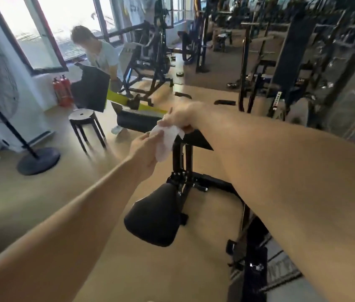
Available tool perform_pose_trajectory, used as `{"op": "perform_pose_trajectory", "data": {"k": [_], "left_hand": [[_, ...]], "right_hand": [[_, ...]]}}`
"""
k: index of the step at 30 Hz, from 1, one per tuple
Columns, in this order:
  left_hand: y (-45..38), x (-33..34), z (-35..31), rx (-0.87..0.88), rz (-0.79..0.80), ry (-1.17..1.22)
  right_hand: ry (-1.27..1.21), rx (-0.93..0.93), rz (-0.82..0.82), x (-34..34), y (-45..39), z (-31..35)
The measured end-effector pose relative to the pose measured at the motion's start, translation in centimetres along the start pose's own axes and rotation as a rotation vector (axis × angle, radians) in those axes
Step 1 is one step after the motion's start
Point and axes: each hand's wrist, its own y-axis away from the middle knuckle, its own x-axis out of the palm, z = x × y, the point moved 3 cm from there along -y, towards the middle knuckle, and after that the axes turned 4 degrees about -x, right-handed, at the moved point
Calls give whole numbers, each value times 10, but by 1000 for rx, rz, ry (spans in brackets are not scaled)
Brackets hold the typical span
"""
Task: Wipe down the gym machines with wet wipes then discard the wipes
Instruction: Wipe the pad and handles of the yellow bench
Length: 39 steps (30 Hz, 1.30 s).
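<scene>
1. Left hand (145,154) pinching white wipe (166,139) at its left edge.
2. Right hand (184,116) gripping wipe's top, above black pad (196,140).
3. Wipe hanging between both hands, just left of pad, above seat (154,216).

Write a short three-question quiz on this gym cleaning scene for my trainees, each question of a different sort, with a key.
1. True or false: both the left hand and the right hand have a grip on the white wipe.
2. Multiple choice: what stands on the floor left of the hands? A) round black stool B) blue bucket C) wooden ladder
3. Fill in: beside the wall under the window stand two red ______.

Key: 1 true; 2 A; 3 fire extinguishers
</scene>
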Motion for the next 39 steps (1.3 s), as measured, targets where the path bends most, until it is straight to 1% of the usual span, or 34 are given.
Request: {"op": "perform_pose_trajectory", "data": {"k": [2, 4, 6, 9, 11, 13, 15, 17, 19, 22, 25, 26, 29, 30, 31, 32, 35, 36, 39], "left_hand": [[-22, -17, 11, -39, 5, -115], [-45, -39, 24, -92, -65, -161], [-62, -56, 33, -148, -85, -134], [-84, -72, 47, -208, -94, -107], [-98, -75, 49, -215, -87, -93], [-114, -76, 49, -211, -78, -89], [-133, -74, 49, -208, -43, -91], [-155, -69, 51, -214, 13, -58], [-178, -64, 50, -227, 36, -16], [-219, -52, 41, -243, 26, 77], [-267, -39, 28, -198, -50, 78], [-281, -34, 24, -173, -88, 76], [-316, -16, 17, -155, -188, 48], [-326, -11, 16, -151, -217, 41], [-335, -6, 15, -147, -245, 35], [-344, -2, 15, -144, -266, 20], [-365, 2, 19, -144, -293, -110], [-370, 1, 20, -130, -293, -178], [-380, -4, 21, -85, -268, -331]], "right_hand": [[-127, 95, 59, 17, -17, -22], [-341, 156, 106, 37, -33, -39], [-531, 200, 179, 53, -46, -54], [-662, 236, 259, 78, -57, -74], [-777, 257, 237, 91, -68, -87], [-881, 262, 169, 97, -81, -99], [-933, 254, 77, 98, -97, -111], [-958, 239, 6, 93, -116, -121], [-974, 213, -10, 83, -139, -130], [-967, 126, -10, 62, -183, -144], [-937, 64, -40, 42, -232, -160], [-868, 60, -76, 39, -246, -166], [-475, 54, -282, 36, -283, -185], [-407, 42, -357, 36, -291, -189], [-405, 19, -396, 38, -297, -192], [-453, -10, -374, 40, -302, -194], [-560, -44, -107, 57, -313, -192], [-583, -41, -59, 61, -317, -192], [-616, -10, -68, 71, -330, -191]]}}
